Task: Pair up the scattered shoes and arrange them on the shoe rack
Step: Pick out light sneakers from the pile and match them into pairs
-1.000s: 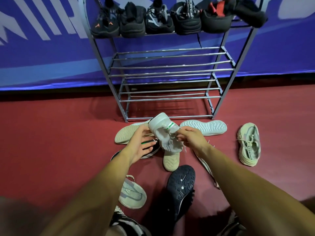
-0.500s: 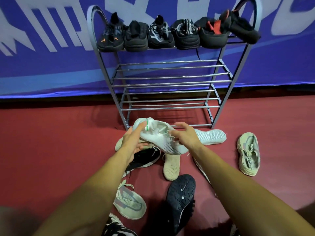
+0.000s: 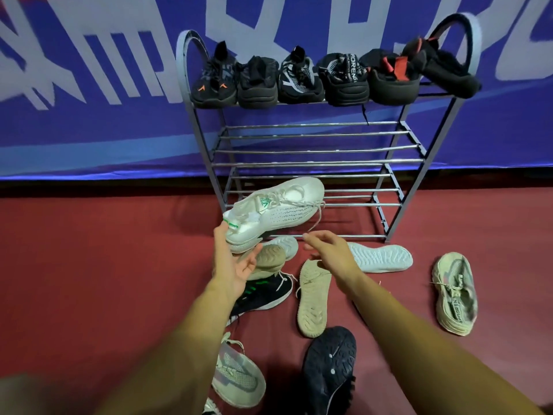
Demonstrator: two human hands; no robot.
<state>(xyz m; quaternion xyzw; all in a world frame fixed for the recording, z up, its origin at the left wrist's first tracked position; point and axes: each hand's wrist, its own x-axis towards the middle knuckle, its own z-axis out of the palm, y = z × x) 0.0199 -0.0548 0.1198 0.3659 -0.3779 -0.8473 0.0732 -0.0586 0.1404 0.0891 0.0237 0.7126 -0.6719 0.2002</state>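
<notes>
One white shoe [image 3: 278, 209] with green marks hangs in the air in front of the shoe rack's [image 3: 314, 151] lower rungs, toe raised to the right, heel low at your left hand [image 3: 235, 266]. That hand lies palm up and wide open. Its thumb touches the back of the heel and its straight fingers [image 3: 250, 258] reach under the sole, none curled round it. Your right hand [image 3: 330, 253] hovers just below the shoe's dangling lace, fingers spread and relaxed, gripping nothing. Beneath both hands, loose shoes lie scattered on the red floor [image 3: 89, 280]: a black shoe with green stripes [image 3: 263, 295], a tan sole-up shoe [image 3: 314, 298], a white sole-up shoe [image 3: 380, 257] and, far right, a beige shoe [image 3: 454, 295]. Six dark shoes [image 3: 299, 82] fill the rack's top shelf.
</notes>
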